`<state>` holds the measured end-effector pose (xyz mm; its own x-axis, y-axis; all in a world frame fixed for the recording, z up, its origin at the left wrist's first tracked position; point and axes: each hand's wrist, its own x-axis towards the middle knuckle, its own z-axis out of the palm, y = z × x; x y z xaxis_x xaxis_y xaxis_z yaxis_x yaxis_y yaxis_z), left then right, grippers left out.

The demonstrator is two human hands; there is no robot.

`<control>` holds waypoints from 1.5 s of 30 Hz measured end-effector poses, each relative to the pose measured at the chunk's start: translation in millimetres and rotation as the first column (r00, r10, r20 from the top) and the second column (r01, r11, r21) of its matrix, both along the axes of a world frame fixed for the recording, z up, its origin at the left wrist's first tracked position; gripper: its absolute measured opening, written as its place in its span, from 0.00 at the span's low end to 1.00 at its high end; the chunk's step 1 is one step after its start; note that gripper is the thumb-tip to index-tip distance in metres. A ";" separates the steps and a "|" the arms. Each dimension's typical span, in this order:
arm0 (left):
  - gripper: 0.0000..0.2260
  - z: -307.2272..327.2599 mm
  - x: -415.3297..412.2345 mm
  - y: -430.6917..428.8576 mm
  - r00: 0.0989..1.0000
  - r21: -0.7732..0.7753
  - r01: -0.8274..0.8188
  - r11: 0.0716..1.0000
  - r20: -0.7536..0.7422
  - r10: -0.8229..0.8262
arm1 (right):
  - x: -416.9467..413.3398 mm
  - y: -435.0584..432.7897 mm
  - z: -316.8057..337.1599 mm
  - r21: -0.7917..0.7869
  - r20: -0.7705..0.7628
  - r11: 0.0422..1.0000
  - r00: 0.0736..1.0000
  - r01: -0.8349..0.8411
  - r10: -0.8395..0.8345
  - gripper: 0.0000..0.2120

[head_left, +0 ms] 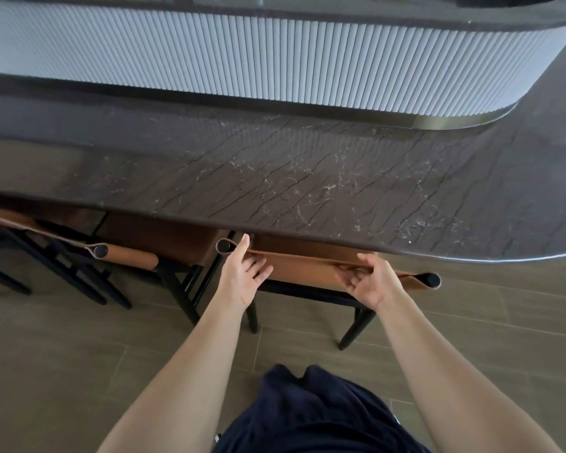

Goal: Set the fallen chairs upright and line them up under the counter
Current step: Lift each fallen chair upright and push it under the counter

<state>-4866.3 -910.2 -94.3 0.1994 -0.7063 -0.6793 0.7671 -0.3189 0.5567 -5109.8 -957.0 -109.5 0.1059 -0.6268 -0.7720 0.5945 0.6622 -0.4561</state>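
A chair with a tan leather back and black legs stands upright in front of me, its seat tucked under the dark stone counter. My left hand rests flat against the left end of the backrest, fingers spread, thumb up by the rail end. My right hand curls its fingers over the top edge of the same backrest toward the right end. A second tan chair stands upright to the left, also under the counter. A third chair shows partly at the far left edge.
The counter's front edge overhangs the chair seats and curves away at the right. Behind it rises a ribbed white panel. Grey-brown floor tiles lie around the chair legs. My dark shorts fill the bottom centre.
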 end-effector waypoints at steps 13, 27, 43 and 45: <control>0.08 51.6 -63.6 107.0 0.853 -0.209 0.120 0.971 0.522 0.007 | -31.8 76.0 55.2 -0.253 -0.040 0.879 0.912 -0.405 0.409 0.15; 0.10 80.5 0.2 209.7 0.757 -0.316 -0.133 0.939 0.579 0.302 | 56.0 124.7 88.7 -0.375 -0.162 0.706 0.792 -0.601 0.588 0.13; 0.12 84.3 209.3 285.2 0.721 -0.237 -0.172 0.956 0.631 0.286 | 272.1 190.0 93.9 -0.284 -0.308 0.727 0.778 -0.625 0.548 0.12; 0.12 84.3 231.0 287.9 0.726 -0.237 -0.165 0.957 0.628 0.281 | 294.4 197.6 91.4 -0.273 -0.299 0.734 0.780 -0.622 0.550 0.12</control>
